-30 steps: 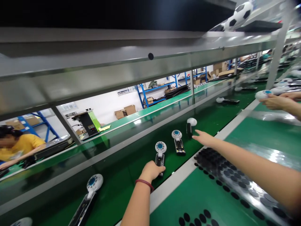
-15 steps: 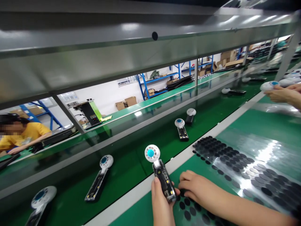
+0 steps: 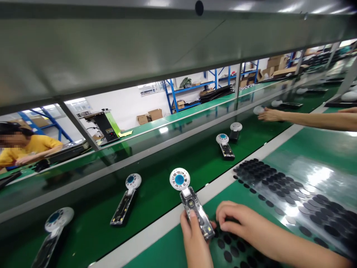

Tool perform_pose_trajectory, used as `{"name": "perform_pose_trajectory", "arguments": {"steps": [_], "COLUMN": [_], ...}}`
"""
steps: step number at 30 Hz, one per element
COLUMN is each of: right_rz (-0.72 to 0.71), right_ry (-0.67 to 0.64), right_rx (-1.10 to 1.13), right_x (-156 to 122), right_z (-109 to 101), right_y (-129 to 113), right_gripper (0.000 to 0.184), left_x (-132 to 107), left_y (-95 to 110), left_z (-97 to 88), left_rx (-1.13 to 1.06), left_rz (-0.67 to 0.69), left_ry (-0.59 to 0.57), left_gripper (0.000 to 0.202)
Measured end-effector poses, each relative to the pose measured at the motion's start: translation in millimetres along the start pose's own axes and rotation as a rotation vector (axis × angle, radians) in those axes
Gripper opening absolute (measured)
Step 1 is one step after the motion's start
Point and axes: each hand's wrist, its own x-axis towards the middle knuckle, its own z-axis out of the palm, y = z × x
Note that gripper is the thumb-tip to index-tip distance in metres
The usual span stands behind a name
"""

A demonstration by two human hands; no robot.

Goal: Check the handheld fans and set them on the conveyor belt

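the person's left hand is closed around a unit, a clear-bodied gadget with a round white head and a blue centre. the fingers wrap its lower end, and the head sticks up and out over the white rail at the edge of the belt. the unit is held just above the bench, tilted, not resting on anything i can see. the right hand sits just beside it, fingers curled down onto a sheet of black round stickers; whether they are pinching one, i cannot tell. the sheet lies on a green mat and runs under both hands.

on the belt, more units lie in a line, one close by on the left, another farther along. a co-worker's hand stretches in from the right, open and palm down, near a white unit head up the belt. across the line, through the gap, a person in a yellow shirt leans over the far bench, with a black machine, blue shelving and cardboard boxes behind.
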Motion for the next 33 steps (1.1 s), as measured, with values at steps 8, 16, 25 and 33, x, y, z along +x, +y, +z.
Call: {"name": "perform_pose_trajectory", "arguments": {"steps": [8, 16, 25, 33], "right_rz": [0.049, 0.061, 0.050, 0.045], "right_ry": [0.103, 0.085, 0.114, 0.130], "right_rx": [0.069, -0.026, -0.024, -0.035], "right_x": [36, 34, 35, 32], "right_z": [-3, -1, 4, 9], "right_y": [-47, -45, -45, -42], "right_gripper": [0.015, 0.017, 0.020, 0.019], "left_x": [-8, -14, -14, -15], "left_y": [-1, 7, 9, 9], "left_z": [8.1, 10.4, 11.2, 11.4], "left_rx": [0.558, 0.627, 0.622, 0.614], "left_rz": [0.177, 0.162, 0.142, 0.156], "left_ry": [0.127, 0.101, 0.100, 0.130], "left_gripper": [0.056, 0.059, 0.060, 0.060]}}
